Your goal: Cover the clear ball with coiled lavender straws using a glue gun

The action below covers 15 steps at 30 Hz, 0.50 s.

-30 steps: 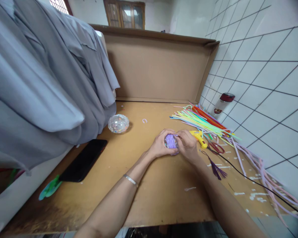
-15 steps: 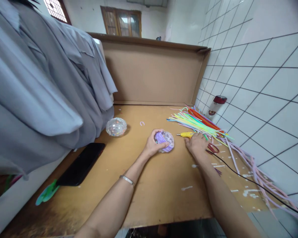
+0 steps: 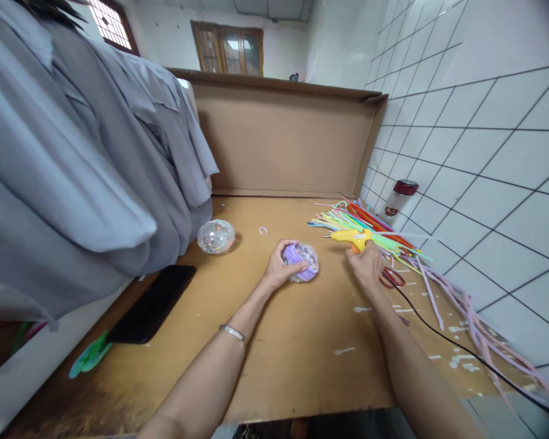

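Left hand [image 3: 279, 266] grips the ball [image 3: 304, 253], right hand [image 3: 366, 264] the glue gun [image 3: 350, 236] — seemingly a gluing step, calling for nozzle [image 3: 328, 236] to meet ball.

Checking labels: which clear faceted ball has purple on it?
The faceted ball in the left hand, partly banded purple; the other ball, on the table, shows none.

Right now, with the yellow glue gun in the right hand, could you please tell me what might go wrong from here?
The nozzle of the yellow glue gun in the right hand points toward the side where the left hand holds the purple-striped piece; if hot, it could burn those fingers.

The black cord runs past the red-handled scissors and among pink-lilac strips, so it might snag.
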Each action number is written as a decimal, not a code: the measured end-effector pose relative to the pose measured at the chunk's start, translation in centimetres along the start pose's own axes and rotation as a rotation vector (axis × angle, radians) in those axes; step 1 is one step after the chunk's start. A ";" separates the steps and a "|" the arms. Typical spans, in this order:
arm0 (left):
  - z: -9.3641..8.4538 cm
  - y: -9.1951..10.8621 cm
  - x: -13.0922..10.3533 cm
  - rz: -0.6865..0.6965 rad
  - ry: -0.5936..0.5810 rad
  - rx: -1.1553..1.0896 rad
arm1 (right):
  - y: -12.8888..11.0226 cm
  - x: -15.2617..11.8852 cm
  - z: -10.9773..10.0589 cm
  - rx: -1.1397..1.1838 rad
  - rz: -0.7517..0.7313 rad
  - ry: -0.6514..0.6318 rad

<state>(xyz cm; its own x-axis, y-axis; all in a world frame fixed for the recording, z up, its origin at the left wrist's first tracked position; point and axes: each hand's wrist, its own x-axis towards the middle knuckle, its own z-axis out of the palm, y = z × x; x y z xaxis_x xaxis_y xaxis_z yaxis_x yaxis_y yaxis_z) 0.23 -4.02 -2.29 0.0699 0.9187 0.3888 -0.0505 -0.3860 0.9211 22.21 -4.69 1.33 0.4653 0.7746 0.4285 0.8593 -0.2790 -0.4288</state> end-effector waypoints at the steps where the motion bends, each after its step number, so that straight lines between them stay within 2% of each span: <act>1: 0.0 0.0 0.0 0.004 -0.004 0.002 | -0.2 -0.2 -0.1 0.046 -0.058 0.057; 4: 0.1 -0.1 0.1 0.002 -0.011 0.006 | -0.8 -0.8 -0.1 0.151 -0.256 0.186; 7: 0.2 -0.1 0.1 0.001 -0.019 0.008 | -1.2 -1.3 -0.1 0.185 -0.395 0.253; 15: 0.5 -0.1 0.0 0.033 -0.058 0.016 | -1.4 -1.5 -0.7 0.198 -0.478 0.254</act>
<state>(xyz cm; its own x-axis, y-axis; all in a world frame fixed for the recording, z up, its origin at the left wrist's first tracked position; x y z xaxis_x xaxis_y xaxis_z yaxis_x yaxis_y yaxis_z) 0.70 -4.02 -2.42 0.1265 0.8990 0.4193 -0.0375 -0.4181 0.9076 20.43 -5.79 1.84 0.0925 0.6213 0.7781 0.9419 0.1989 -0.2708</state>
